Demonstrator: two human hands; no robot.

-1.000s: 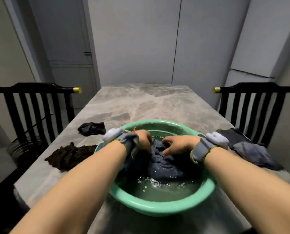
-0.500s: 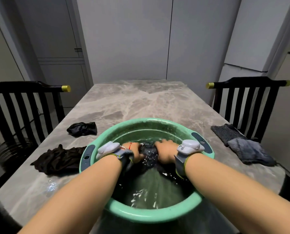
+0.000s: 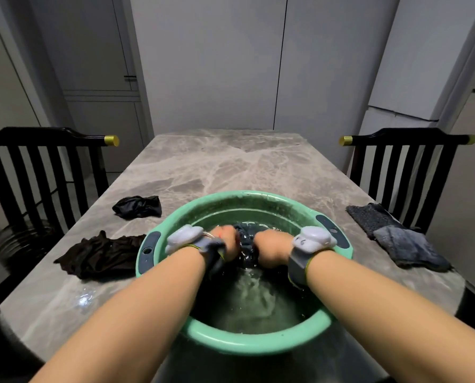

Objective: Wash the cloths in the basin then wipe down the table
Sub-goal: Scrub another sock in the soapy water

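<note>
Both fists are closed on one dark blue-grey wet cloth (image 3: 246,244), bunched between the left hand (image 3: 226,243) and the right hand (image 3: 272,248), which are held close together at the waterline. The cloth is gripped inside the round mint-green plastic basin (image 3: 258,345), toward its far half, and part of the fabric is hidden under the knuckles and the churned water (image 3: 255,297). Grey straps with white sensor pods are worn on both wrists.

The step in hand is judged to be scrubbing, with most of the task still ahead. Water could be thrown over the near rim if the rubbing is done hard, since the surface is already broken into foam close to the edge; a wet patch (image 3: 84,299) is seen on the grey marble-patterned table (image 3: 231,167) just left of the basin. The basin could also be pushed along the smooth top by a strong forward stroke.

Just beside the basin's left rim a crumpled dark brown cloth (image 3: 101,257) is laid, and a smaller black cloth (image 3: 138,207) lies a little farther back. On the right, well apart from the basin, two overlapping grey cloths (image 3: 396,239) are spread near the table edge. Black slatted chairs (image 3: 37,172) are set at both sides, with pale cabinet doors behind.
</note>
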